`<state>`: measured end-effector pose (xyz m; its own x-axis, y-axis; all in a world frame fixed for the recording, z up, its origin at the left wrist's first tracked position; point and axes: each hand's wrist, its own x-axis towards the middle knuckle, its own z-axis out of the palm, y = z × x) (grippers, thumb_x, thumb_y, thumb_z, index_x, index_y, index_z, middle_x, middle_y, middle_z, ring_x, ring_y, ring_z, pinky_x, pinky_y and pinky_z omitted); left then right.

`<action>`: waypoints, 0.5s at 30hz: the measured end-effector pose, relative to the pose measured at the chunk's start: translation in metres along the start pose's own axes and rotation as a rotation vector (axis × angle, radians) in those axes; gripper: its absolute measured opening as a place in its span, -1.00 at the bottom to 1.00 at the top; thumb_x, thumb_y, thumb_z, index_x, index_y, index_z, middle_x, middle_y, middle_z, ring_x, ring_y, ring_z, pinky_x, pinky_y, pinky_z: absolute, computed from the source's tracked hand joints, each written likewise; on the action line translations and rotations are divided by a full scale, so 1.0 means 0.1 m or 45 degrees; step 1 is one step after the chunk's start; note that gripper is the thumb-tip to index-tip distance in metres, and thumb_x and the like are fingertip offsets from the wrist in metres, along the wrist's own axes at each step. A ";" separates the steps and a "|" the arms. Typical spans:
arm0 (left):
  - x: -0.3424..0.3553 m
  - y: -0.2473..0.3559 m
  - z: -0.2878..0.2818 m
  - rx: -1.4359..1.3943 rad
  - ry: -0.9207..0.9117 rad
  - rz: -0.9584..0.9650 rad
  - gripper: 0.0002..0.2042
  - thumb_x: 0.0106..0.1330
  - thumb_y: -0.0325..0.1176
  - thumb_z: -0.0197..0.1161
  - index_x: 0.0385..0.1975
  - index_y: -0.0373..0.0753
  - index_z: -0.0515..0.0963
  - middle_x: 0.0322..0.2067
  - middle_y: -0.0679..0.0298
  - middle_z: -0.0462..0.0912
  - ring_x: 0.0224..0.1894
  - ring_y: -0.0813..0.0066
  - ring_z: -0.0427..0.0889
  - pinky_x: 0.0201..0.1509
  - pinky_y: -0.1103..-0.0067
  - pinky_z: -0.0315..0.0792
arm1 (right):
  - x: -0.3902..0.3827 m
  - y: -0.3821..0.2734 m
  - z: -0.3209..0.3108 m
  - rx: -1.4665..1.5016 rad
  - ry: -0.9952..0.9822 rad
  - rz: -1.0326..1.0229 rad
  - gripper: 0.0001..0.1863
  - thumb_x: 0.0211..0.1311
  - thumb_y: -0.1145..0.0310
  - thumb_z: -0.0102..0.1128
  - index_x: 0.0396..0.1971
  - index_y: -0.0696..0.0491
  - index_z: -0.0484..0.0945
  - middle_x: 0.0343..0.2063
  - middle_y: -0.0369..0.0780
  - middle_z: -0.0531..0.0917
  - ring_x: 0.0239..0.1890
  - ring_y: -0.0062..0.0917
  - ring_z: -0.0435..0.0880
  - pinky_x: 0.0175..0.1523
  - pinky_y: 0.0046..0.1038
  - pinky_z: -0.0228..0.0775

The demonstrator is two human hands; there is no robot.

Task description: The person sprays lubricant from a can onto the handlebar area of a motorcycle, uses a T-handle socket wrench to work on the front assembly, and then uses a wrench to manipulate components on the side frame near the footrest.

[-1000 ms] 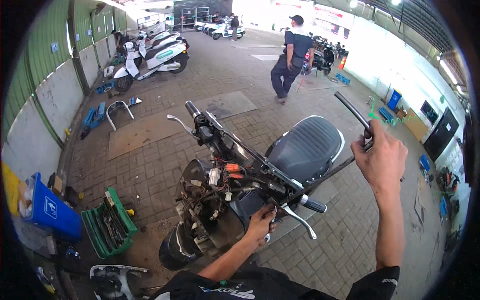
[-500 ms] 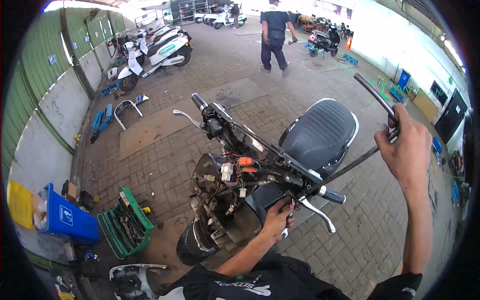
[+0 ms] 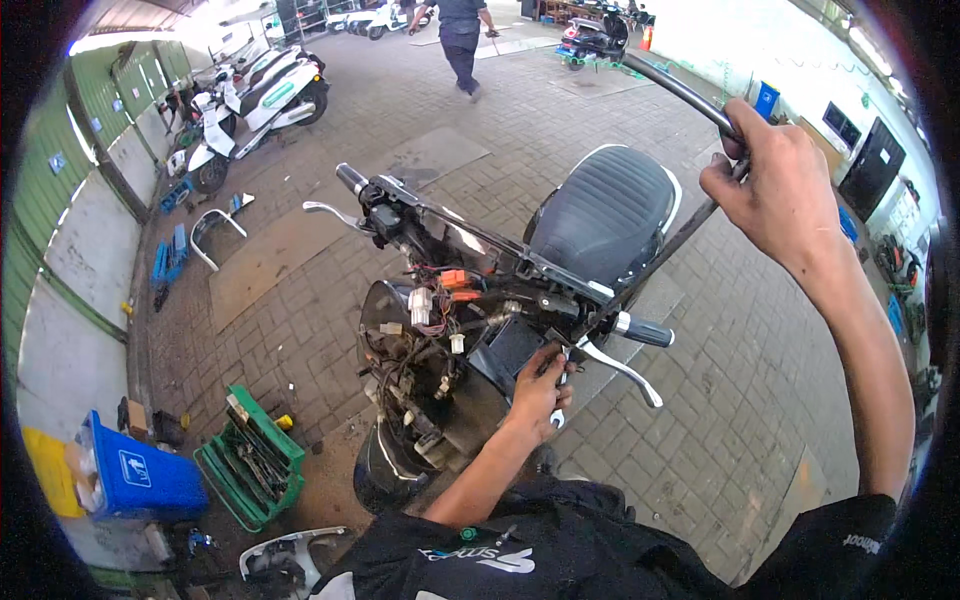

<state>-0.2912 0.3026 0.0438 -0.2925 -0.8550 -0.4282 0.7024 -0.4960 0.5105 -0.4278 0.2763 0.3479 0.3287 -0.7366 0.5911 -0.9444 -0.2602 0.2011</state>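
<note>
Brick paving (image 3: 740, 370) on either side of the left fingers (image 3: 540, 358), green metal wall (image 3: 38, 215) way off to their left, super bright white wall (image 3: 745, 45) and dark door (image 3: 873, 172) beyond the right fingers (image 3: 738, 113).

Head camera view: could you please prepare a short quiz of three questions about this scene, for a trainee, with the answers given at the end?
1. Multiple choice. What does the right hand hold?
A. A dark metal bar
B. A yellow hose
C. A white helmet

2. True or false? The green toolbox is closed.

3. Short answer. Which tool is in the left hand?

Key:
1. A, the dark metal bar.
2. False; it stands open, with tools showing inside.
3. A silver wrench.
</note>
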 end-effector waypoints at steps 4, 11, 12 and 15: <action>0.00 -0.01 0.01 0.045 0.057 0.015 -0.84 0.17 -0.39 0.01 -0.25 -0.09 0.31 -0.53 0.31 0.39 -0.74 0.67 0.12 -0.76 0.74 0.03 | 0.00 0.00 -0.01 -0.018 0.024 0.005 -0.80 -0.20 0.35 0.11 -0.53 0.11 0.37 -0.67 -0.14 0.53 -0.57 -0.25 0.52 -0.40 -0.32 0.37; -0.08 0.13 -0.03 0.252 0.038 -0.034 -0.82 0.18 -0.37 0.01 -0.23 -0.17 0.33 -0.44 0.35 0.41 -0.71 0.71 0.13 -0.72 0.79 0.03 | 0.06 0.08 0.14 0.252 0.488 -0.648 -0.74 -0.49 0.38 0.18 -0.66 0.02 0.32 -0.76 -0.30 0.38 -0.68 -0.37 0.37 -0.51 -0.38 0.19; -0.06 0.09 -0.08 0.237 0.013 -0.015 -0.79 0.20 -0.34 -0.02 -0.17 -0.16 0.31 -0.40 0.36 0.43 -0.68 0.71 0.18 -0.68 0.78 0.09 | 0.04 0.07 0.20 0.206 0.703 -0.571 -0.76 -0.50 0.38 0.18 -0.68 0.01 0.34 -0.72 -0.30 0.38 -0.60 -0.36 0.37 -0.42 -0.36 0.16; 0.01 0.05 -0.11 0.239 -0.058 -0.021 -0.77 0.22 -0.31 -0.06 -0.13 -0.14 0.30 -0.33 0.40 0.47 -0.63 0.71 0.24 -0.63 0.77 0.15 | -0.05 -0.10 0.34 0.199 0.999 -0.345 -0.77 -0.49 0.34 0.26 -0.74 0.01 0.38 -0.58 -0.25 0.39 -0.40 -0.31 0.32 -0.23 -0.28 0.04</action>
<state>-0.2811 0.3010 0.0374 -0.3346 -0.8506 -0.4056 0.5655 -0.5256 0.6356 -0.4195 0.2617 0.3160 0.3904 -0.0040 0.9206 -0.8026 -0.4913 0.3382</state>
